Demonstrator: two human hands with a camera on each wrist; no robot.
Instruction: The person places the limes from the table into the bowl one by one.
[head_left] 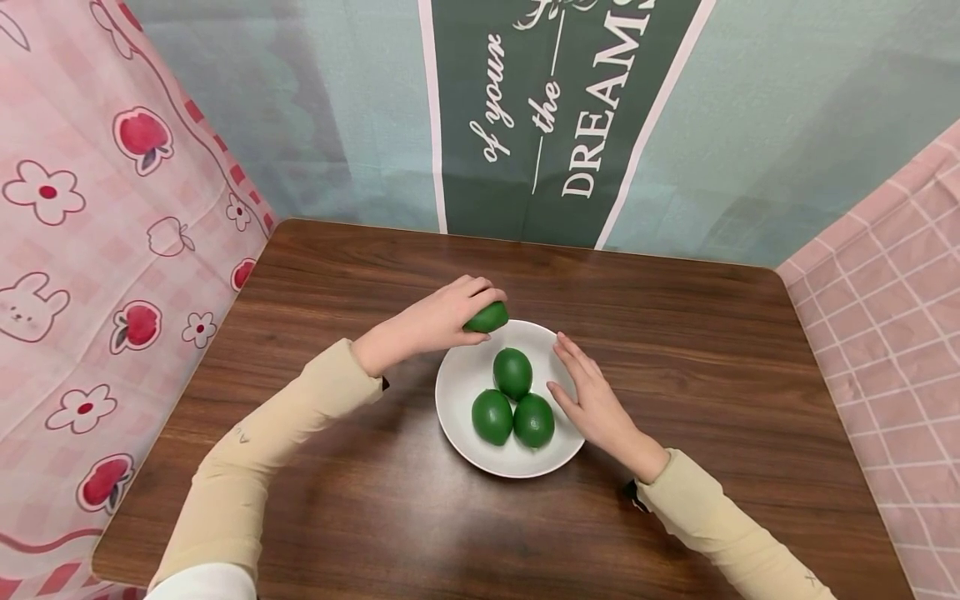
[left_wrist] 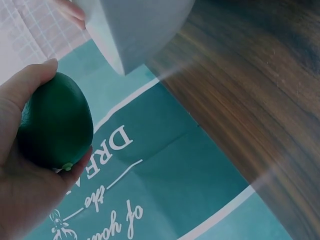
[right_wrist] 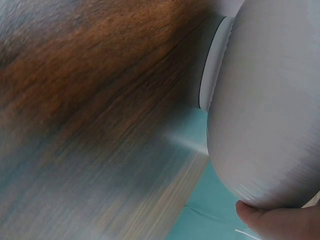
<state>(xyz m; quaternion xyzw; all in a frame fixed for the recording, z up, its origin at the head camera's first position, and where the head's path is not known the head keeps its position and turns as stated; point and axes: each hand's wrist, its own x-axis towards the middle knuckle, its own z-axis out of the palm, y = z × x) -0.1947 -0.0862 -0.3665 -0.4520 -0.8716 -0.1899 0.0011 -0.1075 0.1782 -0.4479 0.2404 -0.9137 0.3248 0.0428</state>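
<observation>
A white bowl (head_left: 468,367) stands on the table with three green limes inside: one lime (head_left: 513,372) at the back, one lime (head_left: 492,417) front left and one lime (head_left: 534,421) front right. My left hand (head_left: 431,321) grips a fourth lime (left_wrist: 57,122) above the bowl's back left rim, thumb and fingers curved round it. On the bowl's right side, my right hand (head_left: 600,408) rests against the rim with fairly straight fingers. A fingertip (right_wrist: 250,212) touches the bowl's edge in the right wrist view. The palm is hidden there.
The brown wooden table (head_left: 360,508) spreads around the bowl. Behind it hangs a teal cloth (head_left: 360,108) with a dark lettered panel. A pink printed cloth (head_left: 82,250) borders the left side, and a pink checked cloth (head_left: 892,333) the right.
</observation>
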